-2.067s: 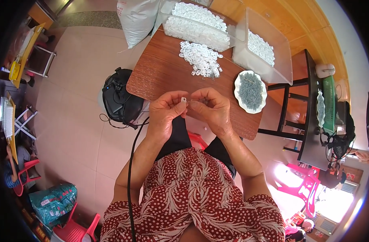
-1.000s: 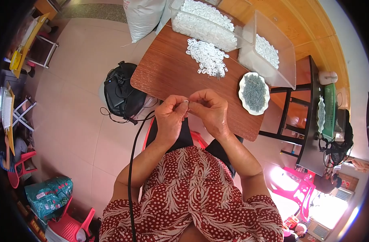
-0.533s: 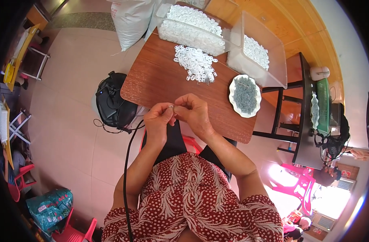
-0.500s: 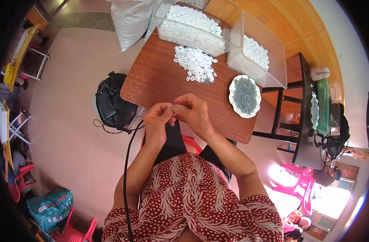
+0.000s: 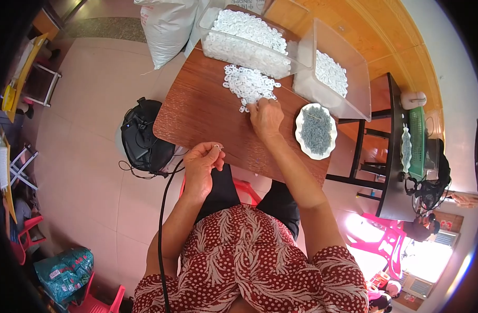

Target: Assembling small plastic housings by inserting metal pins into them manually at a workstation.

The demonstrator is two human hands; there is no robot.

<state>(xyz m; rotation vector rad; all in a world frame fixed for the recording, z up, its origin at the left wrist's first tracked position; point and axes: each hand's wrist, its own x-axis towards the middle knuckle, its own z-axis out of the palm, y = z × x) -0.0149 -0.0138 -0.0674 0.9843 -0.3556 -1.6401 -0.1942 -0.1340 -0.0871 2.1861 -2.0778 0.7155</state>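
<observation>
My left hand (image 5: 199,164) is closed in a pinch over the near edge of the brown table (image 5: 197,115). A small white plastic piece (image 5: 217,147) shows at its thumb and fingertips. My right hand (image 5: 267,119) reaches down to the near side of a heap of small white oval plastic pieces with holes (image 5: 248,83). Its fingers are curled together, and whatever they pinch is hidden under them. To the right of that hand, a white scalloped dish (image 5: 304,145) holds many thin grey metal pieces (image 5: 317,130).
Two clear plastic bins, the left bin (image 5: 244,52) and the right bin (image 5: 327,99), hold white pieces at the table's back. A white sack (image 5: 168,34) stands behind on the left. A black bag (image 5: 145,135) lies left of the table; a black cable (image 5: 162,235) runs beside my left arm.
My right hand has left my left hand and moved forward to the near edge of the white heap. The left hand has dropped slightly and still pinches the small white piece.
</observation>
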